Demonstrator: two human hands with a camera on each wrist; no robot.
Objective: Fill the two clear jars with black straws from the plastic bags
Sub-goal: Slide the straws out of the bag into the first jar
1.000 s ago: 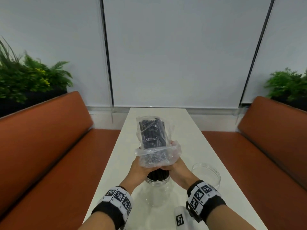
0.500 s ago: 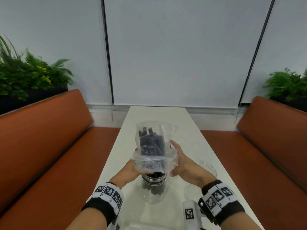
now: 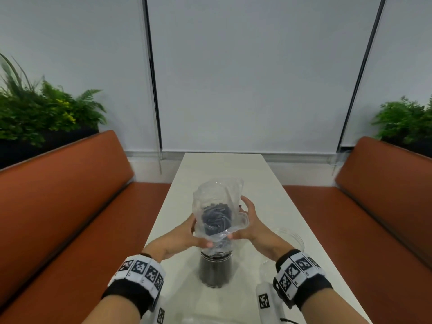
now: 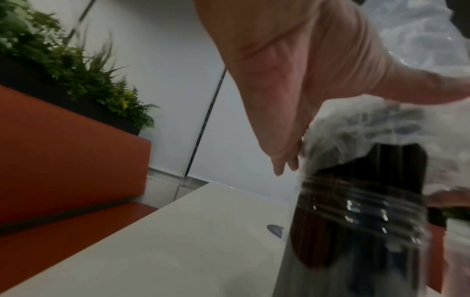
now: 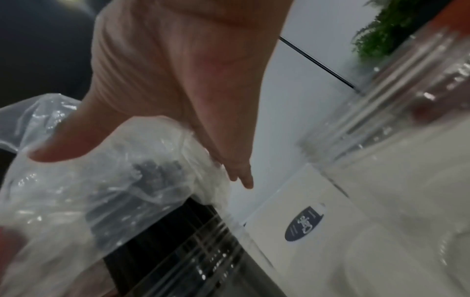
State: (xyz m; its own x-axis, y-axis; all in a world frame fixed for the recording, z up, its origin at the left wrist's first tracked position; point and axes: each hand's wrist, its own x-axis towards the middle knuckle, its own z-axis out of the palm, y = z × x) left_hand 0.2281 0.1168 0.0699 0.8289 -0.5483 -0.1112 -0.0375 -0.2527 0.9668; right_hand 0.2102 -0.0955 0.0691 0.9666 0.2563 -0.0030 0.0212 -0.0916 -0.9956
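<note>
Black straws | round clear jar | crinkled plastic bag

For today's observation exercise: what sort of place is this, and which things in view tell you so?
Probably a café or restaurant booth, or an office break area. A long white table runs between two orange padded benches, with planters of ferns behind the backrests and roller blinds at the far end.
</note>
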